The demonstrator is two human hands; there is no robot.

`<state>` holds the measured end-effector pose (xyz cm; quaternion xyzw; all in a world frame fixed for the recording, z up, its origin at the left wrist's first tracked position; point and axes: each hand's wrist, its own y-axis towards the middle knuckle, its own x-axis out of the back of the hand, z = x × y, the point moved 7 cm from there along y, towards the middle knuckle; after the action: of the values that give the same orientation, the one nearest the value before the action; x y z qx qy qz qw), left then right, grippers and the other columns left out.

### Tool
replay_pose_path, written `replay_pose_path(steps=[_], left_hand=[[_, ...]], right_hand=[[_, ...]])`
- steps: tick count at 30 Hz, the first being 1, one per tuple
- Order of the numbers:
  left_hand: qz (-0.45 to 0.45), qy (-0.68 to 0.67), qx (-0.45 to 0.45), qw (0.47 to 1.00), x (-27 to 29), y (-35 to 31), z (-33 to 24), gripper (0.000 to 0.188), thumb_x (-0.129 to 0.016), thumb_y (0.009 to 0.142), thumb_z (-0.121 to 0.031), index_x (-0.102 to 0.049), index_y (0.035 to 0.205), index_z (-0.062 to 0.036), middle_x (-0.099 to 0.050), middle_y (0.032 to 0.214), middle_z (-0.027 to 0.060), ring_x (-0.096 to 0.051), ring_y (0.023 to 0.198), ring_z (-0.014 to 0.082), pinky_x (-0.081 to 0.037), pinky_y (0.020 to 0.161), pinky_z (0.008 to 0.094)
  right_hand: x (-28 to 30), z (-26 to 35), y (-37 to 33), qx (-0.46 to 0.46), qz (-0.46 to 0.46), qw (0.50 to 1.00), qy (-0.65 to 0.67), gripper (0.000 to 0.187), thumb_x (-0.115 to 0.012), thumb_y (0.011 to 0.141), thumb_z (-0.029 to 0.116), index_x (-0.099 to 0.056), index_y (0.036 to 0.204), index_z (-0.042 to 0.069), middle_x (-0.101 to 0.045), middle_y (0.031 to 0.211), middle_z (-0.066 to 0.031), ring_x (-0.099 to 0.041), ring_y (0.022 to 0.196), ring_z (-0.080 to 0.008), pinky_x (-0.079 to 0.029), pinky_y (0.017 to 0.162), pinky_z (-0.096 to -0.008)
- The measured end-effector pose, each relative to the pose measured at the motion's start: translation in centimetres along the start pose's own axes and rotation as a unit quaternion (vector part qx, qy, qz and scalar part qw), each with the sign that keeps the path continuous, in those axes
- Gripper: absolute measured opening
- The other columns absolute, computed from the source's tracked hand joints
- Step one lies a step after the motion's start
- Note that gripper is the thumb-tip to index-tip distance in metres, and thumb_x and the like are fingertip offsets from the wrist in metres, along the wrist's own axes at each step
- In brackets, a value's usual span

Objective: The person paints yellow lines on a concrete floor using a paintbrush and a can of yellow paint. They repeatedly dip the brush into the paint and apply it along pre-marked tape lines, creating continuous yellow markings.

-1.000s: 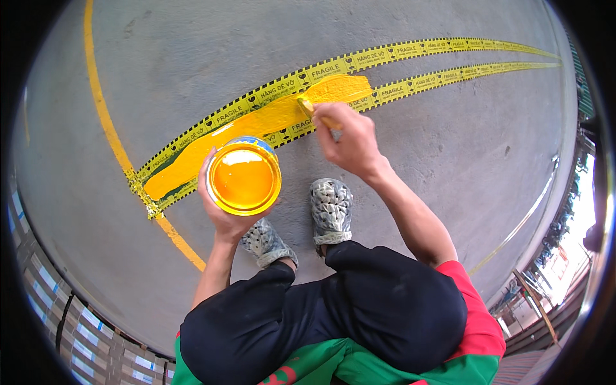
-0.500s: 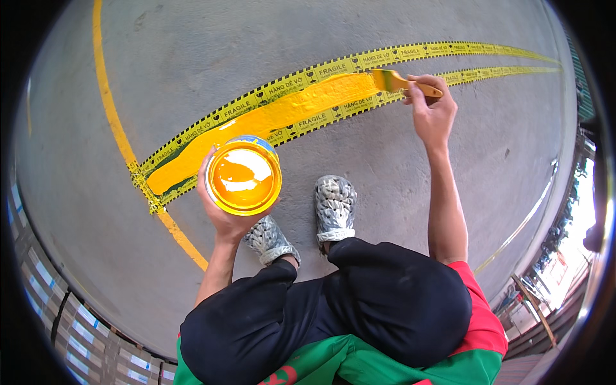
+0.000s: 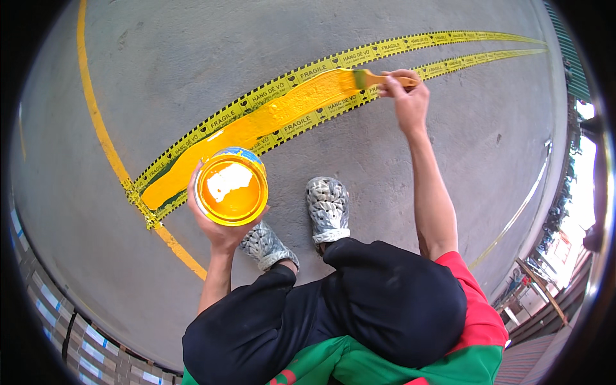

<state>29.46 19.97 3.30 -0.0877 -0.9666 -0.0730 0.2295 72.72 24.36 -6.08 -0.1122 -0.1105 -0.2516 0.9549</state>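
My left hand (image 3: 215, 221) is wrapped round an open can (image 3: 231, 187) of yellow paint, held above the floor in front of my feet. My right hand (image 3: 409, 96) grips a paintbrush (image 3: 378, 80) by its wooden handle. The bristles are coated in yellow and touch the right end of a wet yellow paint stripe (image 3: 256, 122). That stripe lies on the floor between two strips of yellow and black printed tape, the far tape (image 3: 269, 91) and the near tape (image 3: 333, 110). Part of the near tape is hidden behind the can.
An older yellow line (image 3: 102, 122) crosses the grey concrete floor (image 3: 359, 160) at the left. My patterned clogs (image 3: 328, 202) stand behind the near tape. Stacked goods (image 3: 77, 340) sit at the lower left; a wooden frame (image 3: 542, 292) is at the right.
My right hand has moved the brush left, its bristles now over the stripe's painted end. The can has shifted slightly left and down in view, and the whole view has turned a little.
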Motion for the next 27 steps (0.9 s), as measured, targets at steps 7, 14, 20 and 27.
replay_pose_path(steps=[7,14,20,27], left_hand=[[-0.004,-0.006,0.000,1.000,-0.1,-0.2,0.1,0.127,-0.101,0.056,-0.026,-0.022,0.151,-0.0012,-0.036,0.153,0.0213,-0.044,0.140,0.0332,-0.035,0.119,0.0460],[0.000,0.004,-0.004,1.000,-0.2,-0.1,0.0,0.127,-0.101,0.056,-0.027,-0.021,0.152,-0.0007,-0.035,0.154,0.0219,-0.045,0.139,0.0335,-0.035,0.119,0.0459],[0.008,-0.009,-0.008,1.000,-0.1,0.0,0.0,0.127,-0.101,0.056,-0.028,-0.022,0.151,-0.0004,-0.035,0.154,0.0214,-0.045,0.139,0.0335,-0.035,0.119,0.0456],[0.004,0.027,-0.002,1.000,-0.2,-0.2,0.0,0.126,-0.101,0.056,-0.028,-0.022,0.151,-0.0015,-0.036,0.152,0.0210,-0.045,0.138,0.0329,-0.035,0.118,0.0454]], right_hand=[[2.3,4.2,0.0,0.036,-0.045,0.998,-0.025,0.014,-0.065,0.095,0.004,-0.063,0.106,-0.004,-0.073,0.097,-0.0179,-0.073,0.077,-0.0172,-0.062,0.065,-0.0277],[-2.5,1.2,0.4,-0.045,0.003,0.998,0.045,0.014,-0.065,0.094,0.003,-0.064,0.106,-0.004,-0.072,0.098,-0.0197,-0.074,0.077,-0.0195,-0.063,0.066,-0.0276],[4.2,4.0,2.2,0.113,-0.089,0.955,-0.260,0.011,-0.067,0.093,0.004,-0.067,0.103,0.001,-0.074,0.094,-0.0152,-0.074,0.076,-0.0188,-0.063,0.067,-0.0290],[-7.6,6.0,-5.2,0.271,0.086,0.927,-0.245,0.010,-0.070,0.090,0.005,-0.067,0.100,0.005,-0.074,0.088,-0.0142,-0.073,0.071,-0.0240,-0.059,0.064,-0.0319]])
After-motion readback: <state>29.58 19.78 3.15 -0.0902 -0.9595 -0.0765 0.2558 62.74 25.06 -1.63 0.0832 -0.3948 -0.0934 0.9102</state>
